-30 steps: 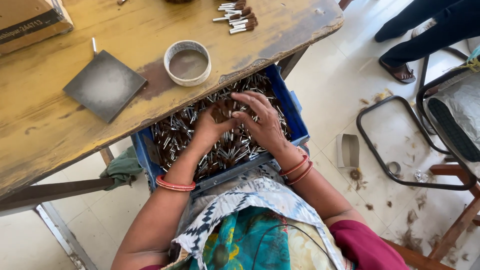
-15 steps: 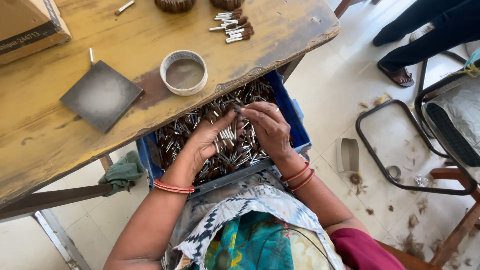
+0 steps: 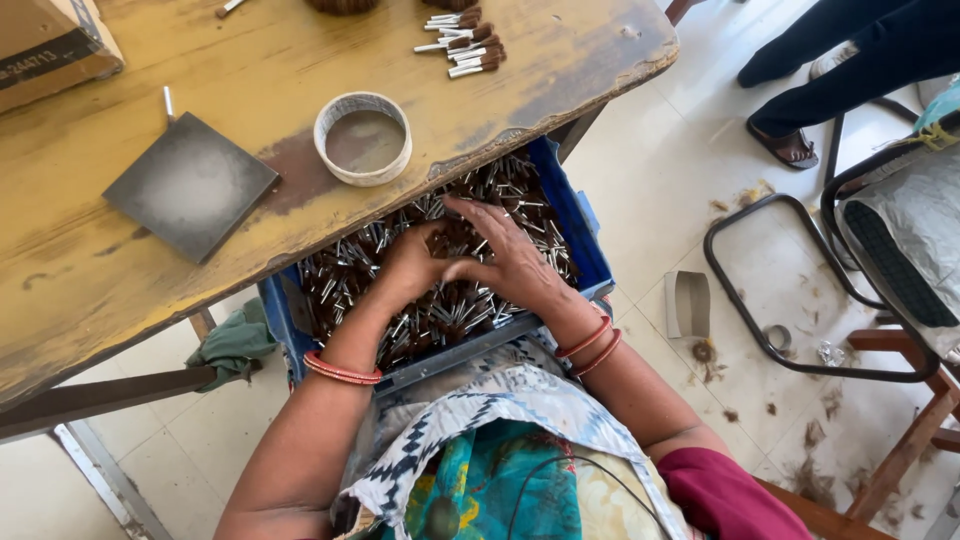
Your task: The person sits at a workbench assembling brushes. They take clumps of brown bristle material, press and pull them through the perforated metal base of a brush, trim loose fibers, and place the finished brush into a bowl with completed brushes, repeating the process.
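Head view: both hands working in crate of small brushes

Head cam is looking down at a blue crate (image 3: 585, 240) sitting on the person's lap, half tucked under the edge of the yellow table (image 3: 120, 290). Crate is holding a heap of small brushes (image 3: 520, 195), metal ferrule w/ brown bristle tuft each. No common direction: long axes are lying every which way, mostly flat, some slanting toward the table, others crosswise.

Left hand (image 3: 410, 262) is reaching in from lower left, wrist bent, palm down, fingers curling into the pile; grip looks closed around a few brushes, but which ones can't tell. Right hand (image 3: 505, 260) is coming in from lower right, palm down, fingers spreading flat over the heap, fingertips pointing toward the left hand, nearly touching it. Red bangles (image 3: 342, 370) are sitting on the left wrist, more on the right.

On the table: a round white tin (image 3: 362, 138) w/ grey-brown contents, a dark grey square slab (image 3: 190, 185) left of it, and a small bunch of finished brushes (image 3: 462, 45) near the far edge, bristles pointing right. Green cloth (image 3: 235, 345) is hanging beside the crate.
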